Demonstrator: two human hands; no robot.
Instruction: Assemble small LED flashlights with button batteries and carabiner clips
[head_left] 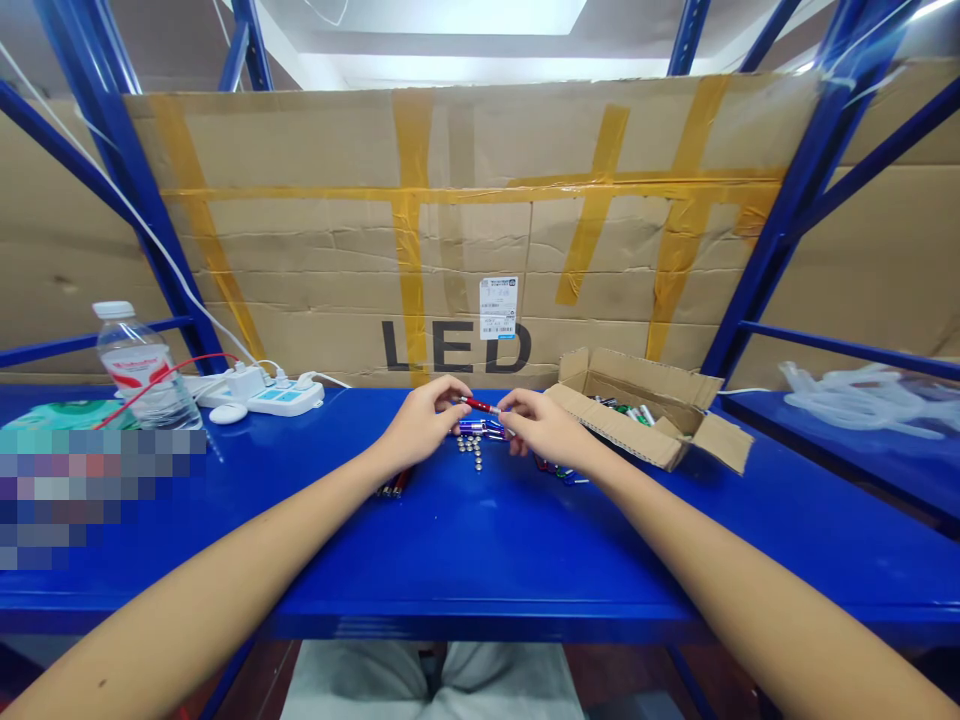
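A slim red metal tube [480, 405], like a small pen light, is held level between my two hands above the table. My left hand [429, 415] pinches one end, and my right hand [536, 420] pinches the other. Just beneath lie blue and purple metal tubes [480, 428] of similar size. Several small silver round pieces [478, 455], resembling button cells, sit in short rows in front of them. Dark red tubes [394, 487] rest below my left wrist. More coloured pieces [559, 470] lie partly hidden under my right hand.
An open cardboard box [645, 425] with small metal tubes inside stands at right. Clear plastic bags [870, 395] lie farther right. At left are a water bottle [139, 370], a white power strip [285, 398] and cables. A large cardboard sheet [330, 250] closes off the back of the blue table [480, 560].
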